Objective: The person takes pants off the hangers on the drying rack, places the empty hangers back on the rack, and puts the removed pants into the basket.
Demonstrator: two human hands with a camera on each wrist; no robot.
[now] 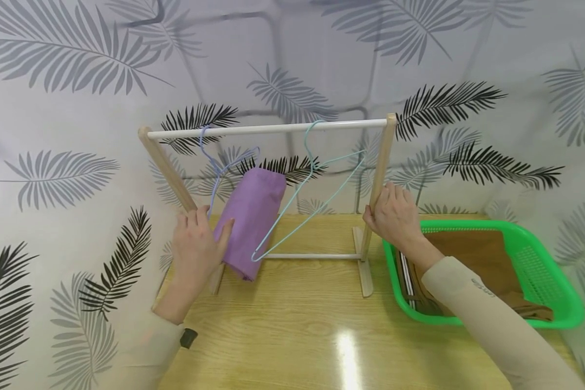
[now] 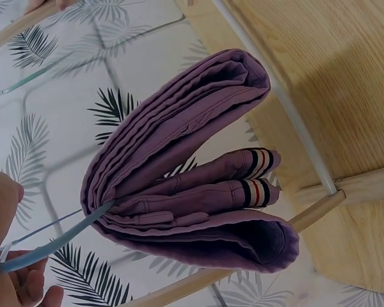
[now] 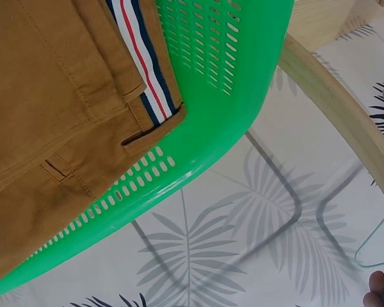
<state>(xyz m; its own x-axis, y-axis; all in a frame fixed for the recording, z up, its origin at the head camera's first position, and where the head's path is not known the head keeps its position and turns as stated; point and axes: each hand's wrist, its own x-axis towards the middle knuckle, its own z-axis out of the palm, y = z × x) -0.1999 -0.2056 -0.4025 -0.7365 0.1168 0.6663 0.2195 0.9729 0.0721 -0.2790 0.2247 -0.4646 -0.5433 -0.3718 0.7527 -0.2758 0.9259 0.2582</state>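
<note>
My left hand [image 1: 195,246] grips the near end of a blue clothes hanger [image 1: 218,172], its fingers curled about the corner in the left wrist view. Over that hanger's bar hang folded purple trousers [image 1: 253,216], with dark, white and red striped bands [image 2: 259,192] showing among the folds. The hanger's hook sits on the white top rail of a small wooden clothes rack [image 1: 268,129]. My right hand [image 1: 395,214] holds the rack's right post. Between the two hands, a bare mint-green hanger [image 1: 292,197] hangs from the same rail.
A green plastic basket [image 1: 541,254] stands right of the rack with brown trousers [image 1: 473,254] in it, a striped band along them. Rack and basket stand on a wooden table [image 1: 283,330]. Behind is a leaf-patterned white cover [image 1: 283,54].
</note>
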